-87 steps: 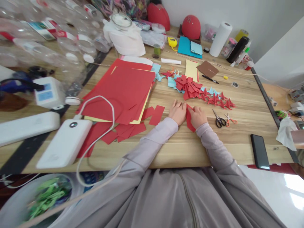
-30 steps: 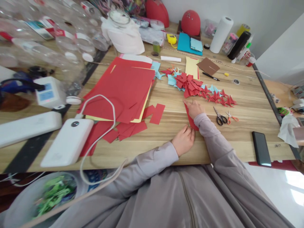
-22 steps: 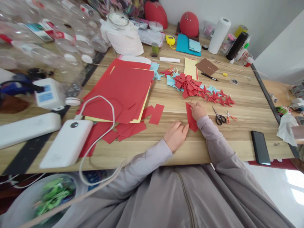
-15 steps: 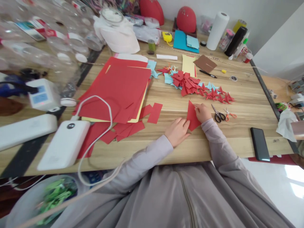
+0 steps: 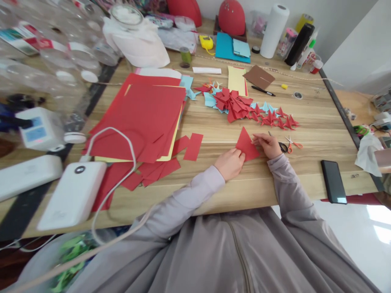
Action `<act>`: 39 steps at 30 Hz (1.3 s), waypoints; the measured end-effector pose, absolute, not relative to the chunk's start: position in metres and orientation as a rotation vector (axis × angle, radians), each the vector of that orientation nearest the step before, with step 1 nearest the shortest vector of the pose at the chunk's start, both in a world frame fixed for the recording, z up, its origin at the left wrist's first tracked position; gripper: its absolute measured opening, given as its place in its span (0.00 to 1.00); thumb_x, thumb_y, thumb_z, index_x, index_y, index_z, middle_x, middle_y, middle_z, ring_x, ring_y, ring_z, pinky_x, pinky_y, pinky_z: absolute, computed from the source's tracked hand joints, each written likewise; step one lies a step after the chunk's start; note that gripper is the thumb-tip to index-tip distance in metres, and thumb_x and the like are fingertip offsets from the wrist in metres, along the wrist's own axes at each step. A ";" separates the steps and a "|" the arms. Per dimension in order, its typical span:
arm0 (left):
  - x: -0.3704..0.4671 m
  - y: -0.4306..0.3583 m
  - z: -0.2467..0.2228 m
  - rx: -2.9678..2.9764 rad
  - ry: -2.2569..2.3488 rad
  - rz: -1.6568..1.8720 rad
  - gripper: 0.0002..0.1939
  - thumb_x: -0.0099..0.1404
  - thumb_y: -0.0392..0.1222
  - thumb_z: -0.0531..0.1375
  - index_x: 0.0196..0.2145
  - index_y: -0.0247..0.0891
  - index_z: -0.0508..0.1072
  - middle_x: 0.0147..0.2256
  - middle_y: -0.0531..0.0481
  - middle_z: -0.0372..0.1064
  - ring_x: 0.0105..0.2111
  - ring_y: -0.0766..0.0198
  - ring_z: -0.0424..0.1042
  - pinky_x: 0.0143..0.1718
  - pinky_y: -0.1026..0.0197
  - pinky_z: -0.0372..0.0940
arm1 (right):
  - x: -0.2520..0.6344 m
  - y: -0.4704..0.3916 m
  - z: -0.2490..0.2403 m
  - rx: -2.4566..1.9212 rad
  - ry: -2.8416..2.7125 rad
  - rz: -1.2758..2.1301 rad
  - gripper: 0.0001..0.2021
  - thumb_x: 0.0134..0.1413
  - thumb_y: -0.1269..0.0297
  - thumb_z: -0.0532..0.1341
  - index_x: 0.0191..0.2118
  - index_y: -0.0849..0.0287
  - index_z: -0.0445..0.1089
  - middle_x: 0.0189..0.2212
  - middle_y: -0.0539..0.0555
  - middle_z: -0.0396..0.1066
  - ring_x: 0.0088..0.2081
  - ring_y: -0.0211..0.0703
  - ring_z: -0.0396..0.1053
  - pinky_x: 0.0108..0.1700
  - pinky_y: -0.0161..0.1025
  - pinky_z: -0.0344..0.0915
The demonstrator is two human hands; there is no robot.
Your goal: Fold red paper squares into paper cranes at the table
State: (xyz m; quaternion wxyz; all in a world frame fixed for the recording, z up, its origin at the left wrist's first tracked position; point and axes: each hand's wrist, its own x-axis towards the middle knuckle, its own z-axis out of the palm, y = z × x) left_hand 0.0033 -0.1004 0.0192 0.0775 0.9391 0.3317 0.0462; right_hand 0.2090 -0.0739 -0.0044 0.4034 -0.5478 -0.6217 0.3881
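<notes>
A folded red paper [image 5: 246,145], now roughly a triangle with its tip pointing away from me, lies on the wooden table in front of me. My left hand [image 5: 231,163] is closed on its lower left corner, fingers curled over the edge. At the paper's right edge is my right hand [image 5: 267,145], its fingers stretched out and the fingertips close to the paper; whether they touch it is hard to see. Black-handled scissors [image 5: 283,147] lie partly hidden behind the right hand, with small orange-handled scissors [image 5: 293,143] beside them.
Red paper sheets [image 5: 143,118] are stacked at left, with cut red rectangles [image 5: 193,147] beside them. Folded red and blue paper pieces [image 5: 233,103] lie beyond my hands. A white power bank [image 5: 73,195] with a cable sits front left, a phone [image 5: 333,182] at right. Plastic bottles [image 5: 61,57] crowd the far left.
The red paper has turned and now looks like a triangle. My right hand has shifted right off the paper's face, its fingers straightened. My left hand's fingers have curled onto the corner.
</notes>
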 end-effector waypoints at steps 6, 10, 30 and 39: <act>-0.008 -0.085 0.018 2.781 1.011 0.221 0.17 0.57 0.35 0.52 0.45 0.29 0.70 0.38 0.39 0.71 0.40 0.54 0.68 0.39 0.54 0.66 | 0.220 -0.079 0.007 -1.302 -1.743 0.870 0.16 0.50 0.66 0.55 0.46 0.60 0.70 0.39 0.58 0.73 0.44 0.45 0.69 0.49 0.48 0.64; -0.015 -0.073 0.004 2.636 1.025 0.552 0.15 0.56 0.31 0.52 0.40 0.32 0.73 0.36 0.41 0.73 0.38 0.57 0.71 0.42 0.55 0.66 | 0.218 -0.080 0.007 -1.077 -2.108 0.908 0.21 0.45 0.66 0.61 0.48 0.59 0.69 0.49 0.60 0.68 0.51 0.49 0.65 0.54 0.48 0.59; -0.026 -0.060 0.003 1.366 0.887 1.121 0.12 0.46 0.44 0.68 0.30 0.38 0.78 0.37 0.44 0.74 0.38 0.56 0.73 0.44 0.52 0.69 | 0.172 -0.072 -0.005 -1.110 -1.859 0.355 0.19 0.46 0.66 0.64 0.47 0.49 0.70 0.46 0.57 0.60 0.49 0.50 0.61 0.47 0.47 0.64; -0.027 -0.059 0.001 1.532 0.904 1.071 0.11 0.48 0.43 0.67 0.31 0.38 0.79 0.33 0.45 0.76 0.34 0.60 0.74 0.40 0.58 0.69 | 0.162 -0.080 -0.001 -1.065 -1.494 0.810 0.09 0.41 0.60 0.68 0.31 0.55 0.73 0.33 0.54 0.70 0.37 0.43 0.70 0.40 0.41 0.68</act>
